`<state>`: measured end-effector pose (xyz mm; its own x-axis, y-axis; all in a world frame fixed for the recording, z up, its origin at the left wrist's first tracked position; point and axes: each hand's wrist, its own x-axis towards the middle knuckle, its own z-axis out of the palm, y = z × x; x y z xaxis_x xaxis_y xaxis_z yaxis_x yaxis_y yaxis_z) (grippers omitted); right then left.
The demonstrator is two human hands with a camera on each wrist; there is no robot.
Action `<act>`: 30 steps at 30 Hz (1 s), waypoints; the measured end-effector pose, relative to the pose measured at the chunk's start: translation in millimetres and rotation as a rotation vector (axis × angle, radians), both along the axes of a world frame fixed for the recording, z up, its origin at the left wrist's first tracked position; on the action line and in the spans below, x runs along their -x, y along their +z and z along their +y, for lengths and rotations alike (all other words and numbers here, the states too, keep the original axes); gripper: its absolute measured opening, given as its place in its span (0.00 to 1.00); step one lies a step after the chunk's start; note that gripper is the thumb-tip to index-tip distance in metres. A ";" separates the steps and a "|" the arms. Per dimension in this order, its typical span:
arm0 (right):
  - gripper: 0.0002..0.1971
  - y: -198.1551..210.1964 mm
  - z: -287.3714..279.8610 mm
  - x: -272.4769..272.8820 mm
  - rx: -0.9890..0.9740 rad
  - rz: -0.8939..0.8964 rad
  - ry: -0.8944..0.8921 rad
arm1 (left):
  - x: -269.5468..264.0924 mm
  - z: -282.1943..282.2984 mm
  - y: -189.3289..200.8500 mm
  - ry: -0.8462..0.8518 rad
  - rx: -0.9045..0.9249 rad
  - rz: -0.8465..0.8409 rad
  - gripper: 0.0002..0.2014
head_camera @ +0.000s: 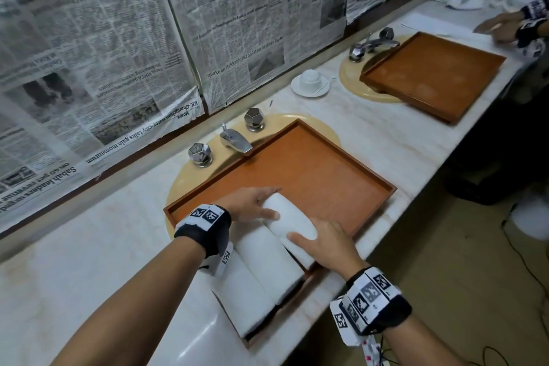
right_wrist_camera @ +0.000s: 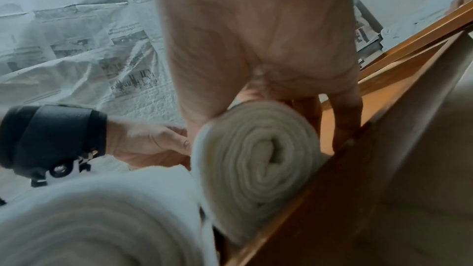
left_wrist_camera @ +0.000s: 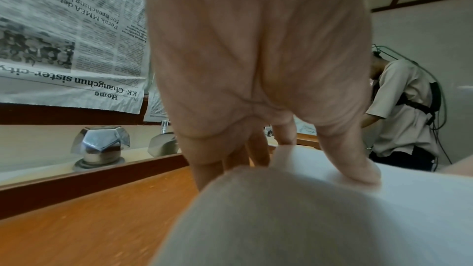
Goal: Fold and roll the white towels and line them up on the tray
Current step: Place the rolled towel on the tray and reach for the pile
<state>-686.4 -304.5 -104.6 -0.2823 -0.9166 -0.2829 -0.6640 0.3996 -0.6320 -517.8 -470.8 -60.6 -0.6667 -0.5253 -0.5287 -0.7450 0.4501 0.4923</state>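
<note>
towel (head_camera: 292, 224) under left hand (head_camera: 249, 205), right hand (head_camera: 329, 244)
</note>
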 end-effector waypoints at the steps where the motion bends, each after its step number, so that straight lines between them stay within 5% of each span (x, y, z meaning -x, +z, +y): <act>1: 0.33 -0.1 1.1 1.3 -0.010 -0.004 -0.004 | -0.6 1.7 0.7 -0.007 0.013 0.006 0.37; 14: 0.33 6.8 1.8 11.7 -0.051 -0.116 0.039 | -15.7 15.0 -1.8 0.005 0.134 0.101 0.32; 20: 0.25 13.7 0.1 11.9 -0.078 -0.181 0.081 | -20.3 20.3 -2.2 0.031 0.137 0.124 0.30; 30: 0.41 11.1 9.6 -11.5 -0.008 0.054 0.200 | -20.9 25.8 -0.8 0.053 0.131 0.099 0.28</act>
<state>-674.9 -294.9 -93.4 -0.1098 -0.9537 -0.2801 -0.7636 0.2613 -0.5905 -496.9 -445.0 -61.4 -0.6820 -0.6209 -0.3864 -0.7199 0.4770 0.5042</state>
